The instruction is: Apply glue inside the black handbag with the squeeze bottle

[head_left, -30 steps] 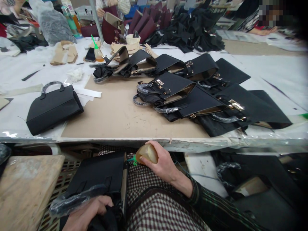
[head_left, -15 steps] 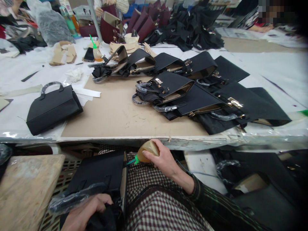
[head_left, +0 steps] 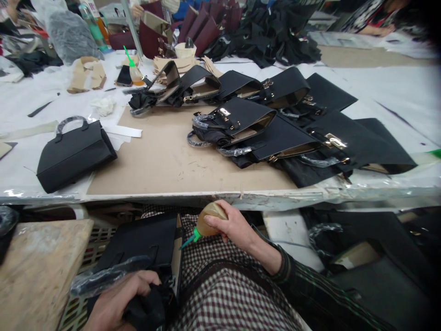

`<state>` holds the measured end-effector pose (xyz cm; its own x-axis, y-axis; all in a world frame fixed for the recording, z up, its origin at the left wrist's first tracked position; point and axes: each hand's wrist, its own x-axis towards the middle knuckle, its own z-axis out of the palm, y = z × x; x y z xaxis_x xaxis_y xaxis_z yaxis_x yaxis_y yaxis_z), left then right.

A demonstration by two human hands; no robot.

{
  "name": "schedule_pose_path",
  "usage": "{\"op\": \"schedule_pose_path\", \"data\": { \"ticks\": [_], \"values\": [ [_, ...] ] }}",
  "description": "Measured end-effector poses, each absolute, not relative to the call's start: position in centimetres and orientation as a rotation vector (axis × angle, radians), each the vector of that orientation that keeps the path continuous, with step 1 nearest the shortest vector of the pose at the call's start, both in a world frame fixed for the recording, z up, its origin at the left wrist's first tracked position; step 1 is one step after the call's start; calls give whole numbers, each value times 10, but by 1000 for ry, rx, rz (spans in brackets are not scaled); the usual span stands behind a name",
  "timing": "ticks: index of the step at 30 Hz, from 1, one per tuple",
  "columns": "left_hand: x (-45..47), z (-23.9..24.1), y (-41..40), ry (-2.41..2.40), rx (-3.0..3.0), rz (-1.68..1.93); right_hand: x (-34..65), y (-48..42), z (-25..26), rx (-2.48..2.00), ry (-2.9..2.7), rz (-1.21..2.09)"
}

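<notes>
White sheeting (head_left: 386, 85) covers much of the table (head_left: 213, 201), where black bags (head_left: 250, 114) overlap. Below its edge, one bag (head_left: 141, 239) lies against checked cloth (head_left: 234, 294); the left hand (head_left: 122, 296), fingers curled in, grips its bunched fabric. The right hand (head_left: 236, 225) wraps its fingers round an amber bottle (head_left: 206, 225), its green nozzle (head_left: 189, 241) at that bag's side.

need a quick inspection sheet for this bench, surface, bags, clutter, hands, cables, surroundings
Surface: brown sheet on white-covered table.
Job's things: black bag below the table edge; squeeze bottle tilted, its nozzle at the bag's open edge, contact unclear.
Clutter: overlapping black bags, phone, crumpled white scrap.
Hands: left hand grips the bag near its wrapped handle; right hand holds the bottle.
Cables: thin cord near the right forearm, ends unclear.
Surroundings: maroon bags beyond.
</notes>
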<state>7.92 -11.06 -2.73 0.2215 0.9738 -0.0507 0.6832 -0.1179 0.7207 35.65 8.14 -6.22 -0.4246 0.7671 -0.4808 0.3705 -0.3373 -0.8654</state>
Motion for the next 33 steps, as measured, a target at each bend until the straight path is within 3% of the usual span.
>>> {"op": "schedule_pose_path", "data": {
  "ticks": [15, 33],
  "values": [
    [90, -26, -116, 1715, 1505, 757, 372, 43, -39, -1186, -1256, 2230],
    [95, -22, -111, 1751, 1344, 896, 380, 23, -45, -1240, -973, 2065]
  ]
}}
